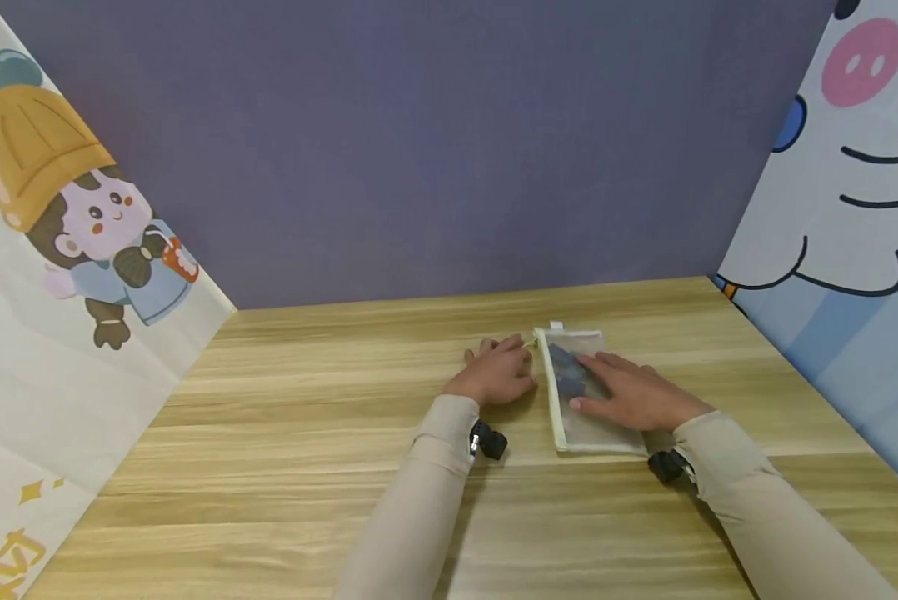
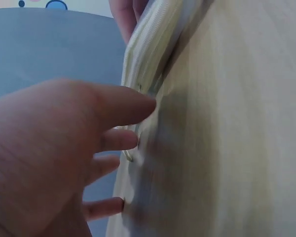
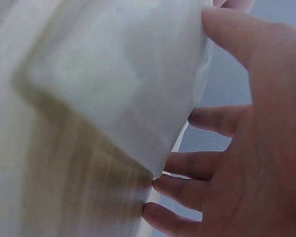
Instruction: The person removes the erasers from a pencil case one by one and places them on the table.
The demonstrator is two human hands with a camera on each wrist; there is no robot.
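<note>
We see a spread right hand [image 1: 636,396] partly hiding a translucent, cream-edged rectangular pouch [image 1: 597,432], left hand [image 1: 496,372] relaxed beside it

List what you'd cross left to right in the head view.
Cartoon figure in yellow hat → left grip → pouch's pale left edge → right grip → pink snout on the right-hand wall

Wood-grain tbl [image 1: 269,467], purplish bkgd wall [image 1: 434,150], cartoon panels [image 1: 52,383] L/R (pink snout [image 1: 865,50] R)
</note>
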